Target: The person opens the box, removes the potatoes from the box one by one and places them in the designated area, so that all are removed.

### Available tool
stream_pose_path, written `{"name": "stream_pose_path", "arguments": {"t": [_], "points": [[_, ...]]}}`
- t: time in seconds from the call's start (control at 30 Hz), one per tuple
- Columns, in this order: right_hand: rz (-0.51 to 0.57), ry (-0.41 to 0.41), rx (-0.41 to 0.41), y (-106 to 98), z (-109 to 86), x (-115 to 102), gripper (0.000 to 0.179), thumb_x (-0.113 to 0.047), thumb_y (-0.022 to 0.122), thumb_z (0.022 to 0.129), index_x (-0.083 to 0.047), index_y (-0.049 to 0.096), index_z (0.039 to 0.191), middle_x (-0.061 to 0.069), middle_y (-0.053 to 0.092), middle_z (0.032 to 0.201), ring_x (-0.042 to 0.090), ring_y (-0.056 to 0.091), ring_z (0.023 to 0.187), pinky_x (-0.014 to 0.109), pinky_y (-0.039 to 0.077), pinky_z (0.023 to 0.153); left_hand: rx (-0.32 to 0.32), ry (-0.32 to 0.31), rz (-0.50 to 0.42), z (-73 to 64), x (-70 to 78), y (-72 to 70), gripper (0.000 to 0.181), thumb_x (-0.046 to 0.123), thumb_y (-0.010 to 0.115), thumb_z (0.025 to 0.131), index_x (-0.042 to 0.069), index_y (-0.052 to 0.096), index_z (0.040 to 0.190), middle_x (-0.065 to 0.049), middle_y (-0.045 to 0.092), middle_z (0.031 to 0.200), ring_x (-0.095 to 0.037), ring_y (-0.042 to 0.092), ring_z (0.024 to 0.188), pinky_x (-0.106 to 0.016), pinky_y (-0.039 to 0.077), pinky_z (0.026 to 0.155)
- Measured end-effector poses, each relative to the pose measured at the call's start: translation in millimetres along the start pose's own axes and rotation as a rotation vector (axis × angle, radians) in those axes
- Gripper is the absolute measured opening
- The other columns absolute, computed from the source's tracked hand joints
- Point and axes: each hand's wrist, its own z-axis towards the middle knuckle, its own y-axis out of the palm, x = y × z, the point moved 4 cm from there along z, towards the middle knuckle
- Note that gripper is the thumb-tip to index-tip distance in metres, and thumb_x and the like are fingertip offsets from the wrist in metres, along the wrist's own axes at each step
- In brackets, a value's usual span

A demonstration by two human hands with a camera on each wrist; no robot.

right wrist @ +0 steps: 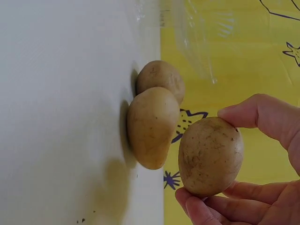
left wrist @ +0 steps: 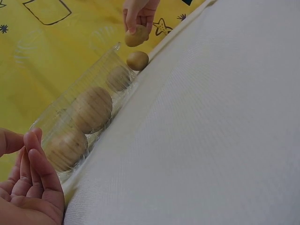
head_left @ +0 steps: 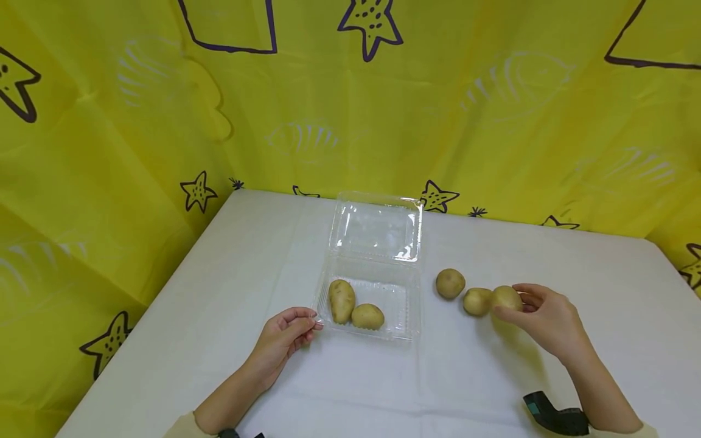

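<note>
A clear plastic clamshell container lies with its lid folded back. Inside its near left part are two potatoes, a long one and a rounder one. My left hand pinches the container's near left corner between thumb and fingers. To the right, my right hand holds a potato between thumb and fingertips, raised off the table. Beside it, two more potatoes rest on the table: an oblong one and a round one.
A white cloth covers the table. Yellow curtains printed with stars and fish hang behind it and on its left. A few dark crumbs lie on the cloth. Dark wrist gear sits on the right forearm.
</note>
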Motion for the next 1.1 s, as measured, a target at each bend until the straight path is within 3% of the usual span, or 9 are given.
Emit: {"name": "stream_pose_path", "arguments": {"t": [0.33,0.67,1.1], "points": [[-0.056,0.011,-0.019,-0.8,3.9,13.7,0.067,-0.037,0.071,0.078,0.013,0.050,0.117,0.034,0.056,0.106,0.045,0.054,0.098,0.039,0.048,0.067,0.068,-0.020,0.011,-2.4,-2.1,0.9,0.017,0.006,0.058,0.087,-0.003,0.054,0.101,-0.010,0.063,0.089,-0.012,0.055,0.072,-0.019,0.046,0.065],[-0.094,0.010,-0.013,2.7,10.1,25.7,0.063,-0.036,0.070,0.078,0.013,0.052,0.113,0.030,0.060,0.097,0.038,0.057,0.086,0.036,0.044,0.063,0.070,-0.019,-0.007,-0.2,-3.5,5.7,0.019,0.006,0.058,0.086,-0.004,0.053,0.101,-0.011,0.063,0.089,-0.011,0.055,0.072,-0.019,0.046,0.064],[-0.105,0.033,-0.023,6.9,9.2,25.4,0.065,-0.037,0.070,0.077,0.015,0.051,0.113,0.033,0.057,0.101,0.040,0.055,0.087,0.042,0.045,0.066,0.088,-0.014,-0.004,-1.0,-3.4,5.8,0.016,0.004,0.058,0.086,-0.003,0.055,0.100,-0.010,0.063,0.087,-0.010,0.056,0.071,-0.018,0.047,0.064]]}}
